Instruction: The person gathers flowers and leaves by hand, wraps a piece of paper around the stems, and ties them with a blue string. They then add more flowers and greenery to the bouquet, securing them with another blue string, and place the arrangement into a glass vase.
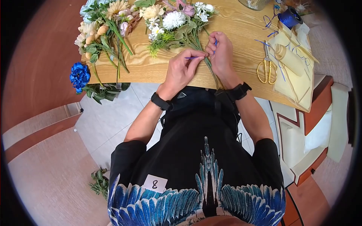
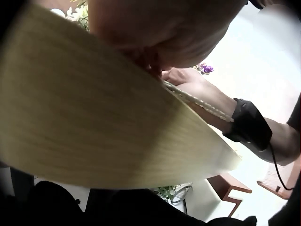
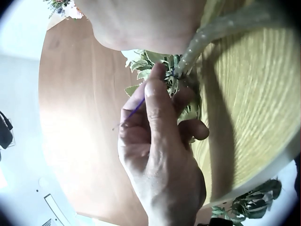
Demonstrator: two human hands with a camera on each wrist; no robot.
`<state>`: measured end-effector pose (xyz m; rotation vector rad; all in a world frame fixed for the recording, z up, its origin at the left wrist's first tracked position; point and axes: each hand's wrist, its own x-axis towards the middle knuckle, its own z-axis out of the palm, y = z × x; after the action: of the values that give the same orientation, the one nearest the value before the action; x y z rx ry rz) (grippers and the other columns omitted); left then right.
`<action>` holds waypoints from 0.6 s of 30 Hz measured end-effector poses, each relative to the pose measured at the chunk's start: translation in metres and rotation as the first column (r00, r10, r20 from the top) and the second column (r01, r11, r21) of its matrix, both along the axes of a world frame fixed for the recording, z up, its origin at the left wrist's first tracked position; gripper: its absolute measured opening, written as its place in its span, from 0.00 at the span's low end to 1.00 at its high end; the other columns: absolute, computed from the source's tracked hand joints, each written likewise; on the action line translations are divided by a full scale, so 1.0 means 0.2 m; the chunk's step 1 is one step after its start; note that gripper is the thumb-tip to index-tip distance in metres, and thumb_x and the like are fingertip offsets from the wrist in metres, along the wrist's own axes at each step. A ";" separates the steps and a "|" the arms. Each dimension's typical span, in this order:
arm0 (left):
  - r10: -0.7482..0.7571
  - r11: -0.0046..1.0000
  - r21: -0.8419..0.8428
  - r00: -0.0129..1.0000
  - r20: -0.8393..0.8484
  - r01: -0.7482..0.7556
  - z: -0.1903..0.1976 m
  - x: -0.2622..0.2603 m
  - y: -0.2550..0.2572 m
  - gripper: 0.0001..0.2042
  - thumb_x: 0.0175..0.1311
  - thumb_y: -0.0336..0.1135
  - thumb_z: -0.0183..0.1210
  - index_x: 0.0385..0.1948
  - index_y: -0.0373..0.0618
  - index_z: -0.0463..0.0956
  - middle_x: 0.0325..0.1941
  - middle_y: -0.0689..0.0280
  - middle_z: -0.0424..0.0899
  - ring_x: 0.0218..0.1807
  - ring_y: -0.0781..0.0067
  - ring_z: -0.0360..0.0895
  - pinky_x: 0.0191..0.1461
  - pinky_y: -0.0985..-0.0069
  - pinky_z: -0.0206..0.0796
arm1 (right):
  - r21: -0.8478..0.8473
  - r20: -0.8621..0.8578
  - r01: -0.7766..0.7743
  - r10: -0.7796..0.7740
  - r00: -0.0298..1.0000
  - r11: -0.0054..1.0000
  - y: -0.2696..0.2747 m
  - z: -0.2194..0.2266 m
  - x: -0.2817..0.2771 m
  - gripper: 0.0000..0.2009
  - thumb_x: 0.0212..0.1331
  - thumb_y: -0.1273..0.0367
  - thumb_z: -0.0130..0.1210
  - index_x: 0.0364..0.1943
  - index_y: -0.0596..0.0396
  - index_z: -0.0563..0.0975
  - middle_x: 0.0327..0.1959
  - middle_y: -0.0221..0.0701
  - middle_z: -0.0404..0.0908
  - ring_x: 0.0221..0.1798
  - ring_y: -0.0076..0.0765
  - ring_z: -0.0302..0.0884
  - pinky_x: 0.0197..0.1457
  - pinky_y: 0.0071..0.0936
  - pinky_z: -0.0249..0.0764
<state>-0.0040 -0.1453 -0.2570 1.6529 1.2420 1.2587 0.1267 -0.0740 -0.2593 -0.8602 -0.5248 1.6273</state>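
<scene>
One bouquet, laid on the tabletop, stems between the hands; left hand pinching blue ribbon, right hand curled round more of it; step, seemingly tying; next move calls for even, firm tension.

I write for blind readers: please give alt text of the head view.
A person's left hand and right hand hold blue string at bouquet stems over a wooden table; more flowers lie left, scissors right.
</scene>
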 end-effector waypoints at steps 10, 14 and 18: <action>0.127 0.975 -0.220 0.883 0.452 -0.028 0.04 0.06 0.01 0.08 0.73 0.27 0.50 0.41 0.35 0.78 0.39 0.64 0.86 0.37 0.84 0.77 0.43 0.85 0.69 | -0.029 -0.123 -0.010 0.007 0.992 1.000 0.01 -0.01 0.00 0.07 0.64 0.68 0.45 0.35 0.58 0.70 0.25 0.25 0.65 0.20 0.17 0.54 0.22 0.19 0.54; 0.134 0.967 -0.253 0.836 0.532 0.006 0.06 0.06 -0.01 0.09 0.75 0.30 0.48 0.43 0.36 0.77 0.40 0.63 0.85 0.40 0.84 0.77 0.43 0.84 0.69 | -0.025 -0.108 -0.031 0.028 0.994 0.999 0.02 0.00 0.01 0.07 0.65 0.68 0.45 0.35 0.58 0.69 0.25 0.25 0.64 0.19 0.17 0.53 0.22 0.19 0.53; 0.119 0.974 -0.228 0.847 0.519 0.002 0.05 0.05 -0.04 0.10 0.75 0.31 0.47 0.43 0.36 0.76 0.42 0.60 0.84 0.43 0.81 0.78 0.45 0.84 0.70 | 0.023 -0.081 -0.039 0.041 0.996 0.999 0.00 0.02 -0.02 0.08 0.66 0.67 0.44 0.35 0.58 0.69 0.24 0.24 0.64 0.19 0.17 0.53 0.21 0.19 0.53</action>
<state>0.0052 -0.1523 -0.2463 1.0102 1.0397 1.4309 0.1224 -0.0734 -0.2554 -0.7690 -0.5040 1.6830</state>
